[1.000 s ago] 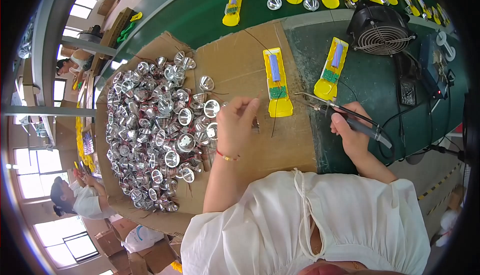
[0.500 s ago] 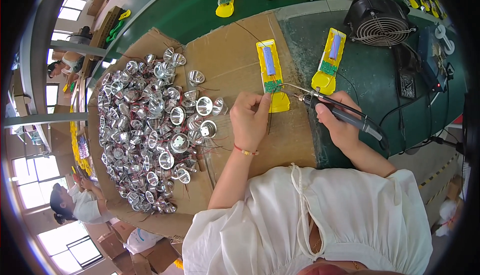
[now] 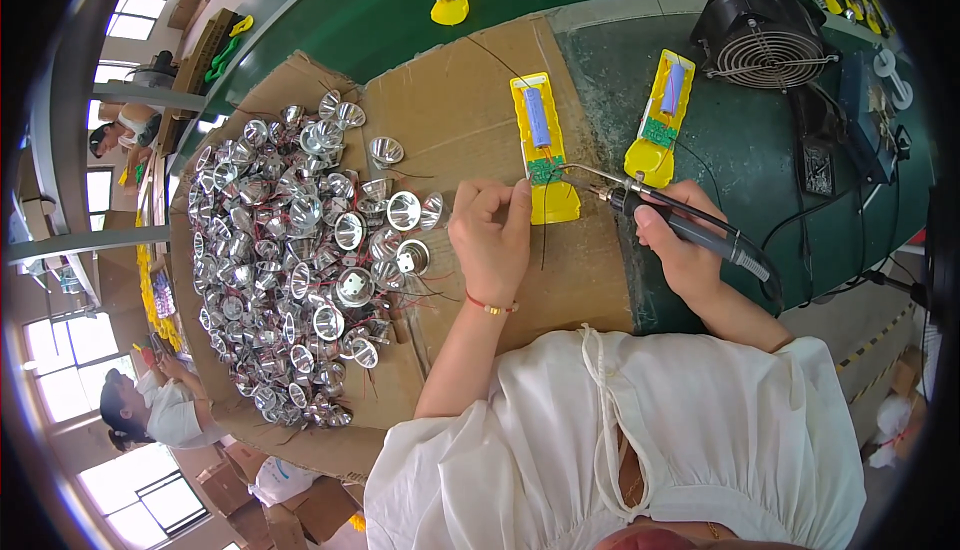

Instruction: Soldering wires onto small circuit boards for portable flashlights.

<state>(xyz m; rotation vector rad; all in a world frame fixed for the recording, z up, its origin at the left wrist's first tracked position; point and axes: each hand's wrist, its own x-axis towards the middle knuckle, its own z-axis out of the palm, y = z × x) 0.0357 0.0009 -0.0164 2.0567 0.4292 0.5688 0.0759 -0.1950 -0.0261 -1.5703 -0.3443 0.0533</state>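
A yellow torch shell [image 3: 556, 206] lies open on the cardboard, with a purple cylindrical battery [image 3: 538, 118] and a green circuit board [image 3: 545, 170] inside. My left hand [image 3: 492, 240] is closed in a pinch at the board's left edge; what its fingertips hold is too small to make out. A thin dark wire hangs over the shell's lower end. My right hand [image 3: 680, 240] grips a black soldering iron [image 3: 690, 233] with a curved metal feed tube, its tip beside the board. To the right lies a second yellow shell [image 3: 650, 162] with a battery and board.
A heap of silver reflector cups [image 3: 290, 270] with red wires covers the cardboard [image 3: 440, 80] at left. A black fan [image 3: 765, 45] and a blue box [image 3: 865, 120] stand at right. More yellow shells [image 3: 452, 0] line the far green surface. Two people work at far left.
My left hand has drawn slightly left, its fingertips now at the board's edge instead of over it. The soldering iron stays almost in place.
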